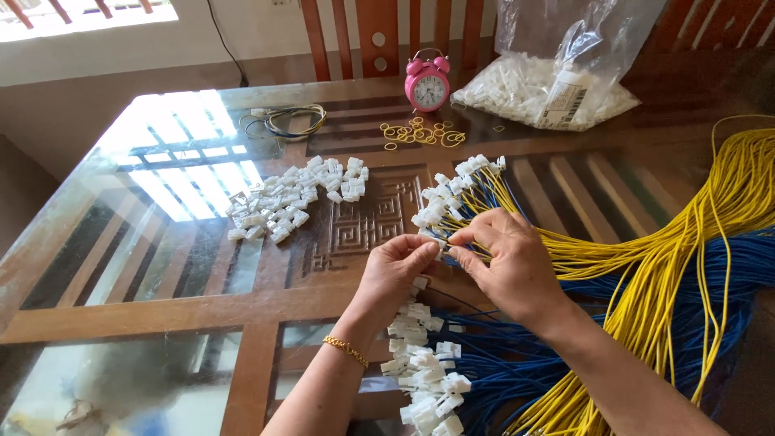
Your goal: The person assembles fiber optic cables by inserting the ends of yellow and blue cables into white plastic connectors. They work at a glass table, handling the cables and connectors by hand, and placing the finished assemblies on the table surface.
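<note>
My left hand (pixel 393 273) and my right hand (pixel 507 260) meet at the table's middle, fingertips pinched together on a small white plastic connector (pixel 440 242) at the end of a wire. Just beyond them fans a bunch of yellow and blue wires tipped with white connectors (pixel 452 194). A second bunch of blue wires with white connectors (pixel 424 363) lies below my left hand. Long yellow wires (pixel 686 250) and blue wires (pixel 743 258) trail off to the right. A gold bracelet sits on my left wrist.
A pile of loose white connectors (pixel 291 198) lies left of centre on the glass-topped wooden table (pixel 161 258). At the back stand a pink alarm clock (pixel 427 81), scattered rubber bands (pixel 420 133), a coiled wire bundle (pixel 286 121) and a clear bag of white parts (pixel 549 81). A wooden chair stands behind.
</note>
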